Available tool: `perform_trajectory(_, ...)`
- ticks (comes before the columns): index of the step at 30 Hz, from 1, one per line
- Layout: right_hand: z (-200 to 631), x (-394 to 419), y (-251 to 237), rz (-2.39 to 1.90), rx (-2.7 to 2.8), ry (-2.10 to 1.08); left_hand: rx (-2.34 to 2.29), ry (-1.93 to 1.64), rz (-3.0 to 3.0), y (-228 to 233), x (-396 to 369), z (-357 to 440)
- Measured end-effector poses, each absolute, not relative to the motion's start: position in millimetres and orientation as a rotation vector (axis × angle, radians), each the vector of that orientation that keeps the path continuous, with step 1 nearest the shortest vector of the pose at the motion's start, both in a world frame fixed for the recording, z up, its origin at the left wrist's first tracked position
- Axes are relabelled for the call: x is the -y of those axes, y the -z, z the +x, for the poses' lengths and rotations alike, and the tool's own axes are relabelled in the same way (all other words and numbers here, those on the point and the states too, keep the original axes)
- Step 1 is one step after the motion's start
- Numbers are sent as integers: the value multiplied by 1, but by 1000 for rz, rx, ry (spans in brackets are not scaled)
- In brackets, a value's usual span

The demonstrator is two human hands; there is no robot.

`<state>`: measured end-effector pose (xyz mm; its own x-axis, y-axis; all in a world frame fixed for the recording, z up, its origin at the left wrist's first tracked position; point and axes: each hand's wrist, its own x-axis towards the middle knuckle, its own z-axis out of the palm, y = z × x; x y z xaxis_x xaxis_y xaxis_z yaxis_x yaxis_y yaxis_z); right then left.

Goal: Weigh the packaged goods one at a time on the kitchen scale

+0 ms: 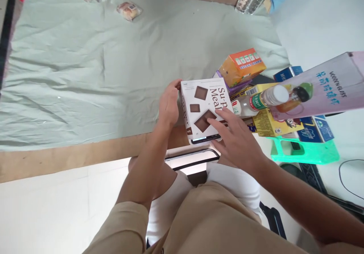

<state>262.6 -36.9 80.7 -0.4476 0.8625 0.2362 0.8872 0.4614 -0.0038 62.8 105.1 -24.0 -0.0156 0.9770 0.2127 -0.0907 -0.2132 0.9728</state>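
Observation:
A white carton with brown chocolate-like squares and the letters "Su-p Meal" is tilted above the table's front edge. My left hand grips its left side, the fingers partly hidden behind it. Across the carton's lower right front lie the spread fingertips of my right hand, its thumb near the bottom edge. Below the carton shows the dark rim of a flat object; I cannot make out its kind.
Right of the carton are an orange box, a clear bottle with a white cap, yellow packaging and a long pink box. A green stool stands below them. A wrapped snack lies on the pale green cloth.

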Motion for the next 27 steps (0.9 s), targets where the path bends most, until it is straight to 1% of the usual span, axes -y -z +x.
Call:
perform_trajectory(6,261,2,-92,-1562,2664,96,-962,-1401,1273,20,-108,62)
perform_trajectory(12,258,-8,-96,-1576,2735,22,-836,-1383,1195,11,-104,55)
perform_trajectory(22,219,-41,-133,-1209,3031,-15,-531,-1529,1038,-13,-108,40)
perform_trajectory(27,183,-51,-154,-1102,3169,-8,-591,-1540,1061,-22,-107,29)
